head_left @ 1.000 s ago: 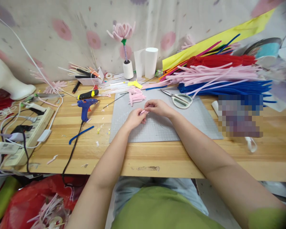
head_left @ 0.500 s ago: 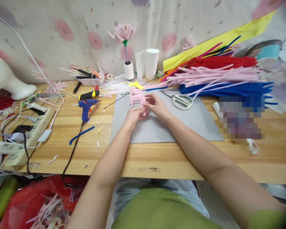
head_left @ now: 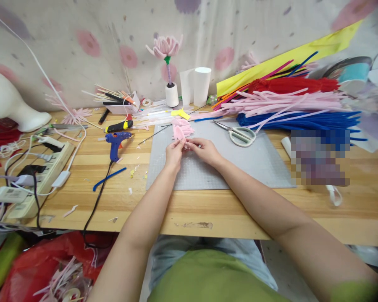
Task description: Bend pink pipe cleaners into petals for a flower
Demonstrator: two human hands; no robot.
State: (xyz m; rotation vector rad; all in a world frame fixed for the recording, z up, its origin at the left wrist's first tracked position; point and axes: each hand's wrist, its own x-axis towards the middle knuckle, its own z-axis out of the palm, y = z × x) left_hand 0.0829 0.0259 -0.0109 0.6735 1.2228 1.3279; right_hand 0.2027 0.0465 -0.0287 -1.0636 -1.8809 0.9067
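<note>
Wooden planks form a worktable [head_left: 227, 209] set against a floral curtain, with a grey cutting mat [head_left: 239, 167] laid at its middle. Over the far left part of the mat, a pink petal-shaped pipe-cleaner piece [head_left: 178, 133] is held upright. It is pinched at its lower end by the fingers of the left hand [head_left: 174, 152], and the fingertips of the right hand [head_left: 204, 149] are pressed together against its base from the other side, so both hands are closed on it. Just behind the petal, a small heap of finished pink petals [head_left: 184, 125] is seen lying on the mat. Pale-handled scissors [head_left: 237, 133] rest on the mat to the right, well apart from the hands. Beyond them, bundles of pink, blue and red pipe cleaners [head_left: 290, 105] are stacked along the table's right side. To the left of the mat, a blue glue gun [head_left: 116, 141] is propped on the wood, and a white power strip [head_left: 34, 176] with plugged cables lies near the left edge. A pink pipe-cleaner flower [head_left: 165, 46] is stood in a white spool by the curtain.
</note>
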